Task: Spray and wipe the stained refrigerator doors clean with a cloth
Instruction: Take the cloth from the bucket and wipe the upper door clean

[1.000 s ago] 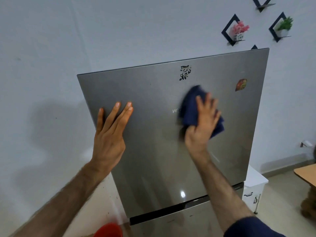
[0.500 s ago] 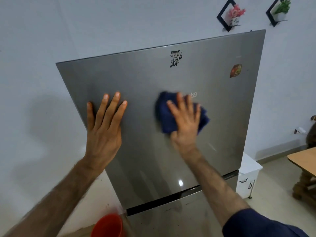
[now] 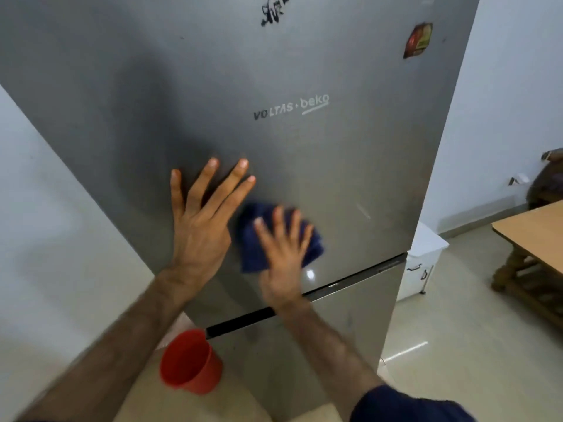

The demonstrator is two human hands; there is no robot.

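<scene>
Against the upper door: left hand (image 3: 198, 226) flat, fingers straight and spread, gripping nothing.
Right hand: right hand (image 3: 285, 254) pressing the cloth (image 3: 313, 246) on the steel with straight fingers, blurred; released, not clenched round the fabric.
Cloth: dark blue, bunched, low on the upper door (image 3: 304, 147), just above the black gap (image 3: 243, 322) between the doors, touching the left hand's little-finger side.
Change from half a second ago: cloth and right hand lower on the door, from beside the brand lettering (image 3: 291, 106) down to near the bottom edge; lettering now uncovered and readable; left hand nearer the middle of the door and close to the right; view much closer, door's top edge and the wall shelves out of frame.
Door surface: brushed grey steel, black scribbled mark (image 3: 274, 10) at the top edge of view, red and green sticker (image 3: 418, 41) near the right edge, faint pale streak right of the cloth.
Lower door: lower door (image 3: 350, 324) below the gap, faint smudges.
Floor: red cup (image 3: 190, 362) by the refrigerator's lower left corner, pale tiles.
Room: white walls, small white cabinet (image 3: 423, 260) right of the refrigerator, wooden desk (image 3: 530, 229) at the right edge.
</scene>
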